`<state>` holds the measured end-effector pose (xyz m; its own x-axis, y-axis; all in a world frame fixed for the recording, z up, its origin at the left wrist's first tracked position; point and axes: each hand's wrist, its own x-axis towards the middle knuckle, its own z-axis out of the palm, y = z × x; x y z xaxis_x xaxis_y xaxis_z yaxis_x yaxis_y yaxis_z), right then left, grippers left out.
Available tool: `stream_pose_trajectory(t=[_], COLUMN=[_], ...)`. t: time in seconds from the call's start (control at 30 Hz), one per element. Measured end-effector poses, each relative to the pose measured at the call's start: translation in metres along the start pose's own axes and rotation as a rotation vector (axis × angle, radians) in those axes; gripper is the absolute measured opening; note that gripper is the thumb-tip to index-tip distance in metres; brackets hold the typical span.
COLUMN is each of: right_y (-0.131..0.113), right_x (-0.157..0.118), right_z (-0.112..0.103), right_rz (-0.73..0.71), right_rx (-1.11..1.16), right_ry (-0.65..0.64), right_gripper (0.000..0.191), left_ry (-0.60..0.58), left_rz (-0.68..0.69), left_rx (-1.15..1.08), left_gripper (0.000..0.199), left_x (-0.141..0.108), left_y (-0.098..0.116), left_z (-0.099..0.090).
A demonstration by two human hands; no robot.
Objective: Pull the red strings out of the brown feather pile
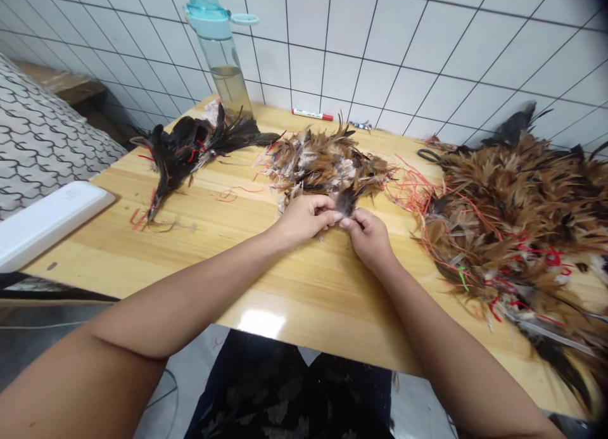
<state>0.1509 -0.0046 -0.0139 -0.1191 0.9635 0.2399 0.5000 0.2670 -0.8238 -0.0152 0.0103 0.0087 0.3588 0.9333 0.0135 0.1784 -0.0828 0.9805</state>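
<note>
Between my two hands is a small dark feather (346, 200), its fluffy end pointing up and away from me. My left hand (311, 218) pinches it near the base from the left, thumb against the fingers. From the right, my right hand (368, 235) pinches at the same spot, its thumb almost touching the left one. Just beyond the hands lies a loose pile of brown feathers (318, 157) with pale fluffy bases. Whether anything else sits between the fingertips is hidden.
A large heap of brown feathers (513, 198) with red strings (413, 185) covers the right side. Black feathers (180, 144) lie at left, near a water bottle (225, 65). A red-capped marker (312, 114) rests by the tiled wall. A white case (57, 220) sits at the left edge.
</note>
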Motion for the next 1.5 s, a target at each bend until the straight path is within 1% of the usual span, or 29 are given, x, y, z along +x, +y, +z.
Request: stream_pose_trajectory(t=[0.07,0.2,0.33,0.4,0.5,0.57,0.67,0.8,0.9,1.0,1.13,1.27,1.4,1.5], right_y=[-0.003,-0.005,-0.005,-0.006,-0.006,-0.005,-0.002,0.0,-0.001,-0.004,-0.008,-0.01,-0.012,-0.013], right_x=[-0.002,-0.005,-0.007,-0.008,-0.008,-0.007,-0.004,-0.002,-0.003,-0.004,-0.005,-0.005,-0.005,-0.005], right_z=[0.001,0.003,0.005,0.005,0.006,0.006,0.004,0.001,0.001,0.002,0.001,0.0,0.0,0.0], right_rz=[-0.068,-0.098,-0.125,-0.132,-0.131,-0.113,-0.039,0.103,0.158,0.178,0.209,0.191,0.162,0.154], right_rx=[-0.118,-0.288,-0.394,-0.404,-0.298,-0.15,0.065,0.222,0.311,0.384,0.469,0.49,0.474,0.46], right_ry=[0.002,0.021,0.018,0.024,0.042,0.05,0.035,-0.008,-0.047,-0.101,-0.138,-0.159,-0.168,-0.159], right_gripper=[0.021,0.024,0.022,0.021,0.02,0.017,0.013,0.018,0.022,0.023,0.025,0.026,0.026,0.027], left_ry=[0.014,0.047,0.066,0.057,0.056,0.086,0.109,0.07,0.017,-0.002,0.04,-0.023,-0.08,-0.086], left_rz=[-0.023,-0.034,0.01,0.033,-0.006,-0.063,-0.12,-0.11,-0.118,-0.135,-0.122,-0.172,-0.194,-0.221], left_rx=[-0.06,-0.099,-0.113,-0.146,-0.182,-0.224,-0.329,-0.413,-0.39,-0.397,-0.563,-0.663,-0.674,-0.671], left_gripper=[0.014,0.012,0.018,0.022,0.02,0.017,0.021,0.025,0.025,0.025,0.028,0.027,0.028,0.029], left_x=[0.0,0.002,0.004,0.003,0.001,0.001,0.002,0.004,0.003,0.002,0.003,0.003,0.002,0.0], left_y=[0.0,-0.005,-0.009,-0.008,-0.004,0.0,0.002,0.001,0.0,0.001,0.003,0.004,0.003,0.003], left_z=[0.003,0.007,0.009,0.01,0.009,0.007,0.001,-0.006,-0.006,-0.005,-0.005,-0.005,-0.003,-0.002])
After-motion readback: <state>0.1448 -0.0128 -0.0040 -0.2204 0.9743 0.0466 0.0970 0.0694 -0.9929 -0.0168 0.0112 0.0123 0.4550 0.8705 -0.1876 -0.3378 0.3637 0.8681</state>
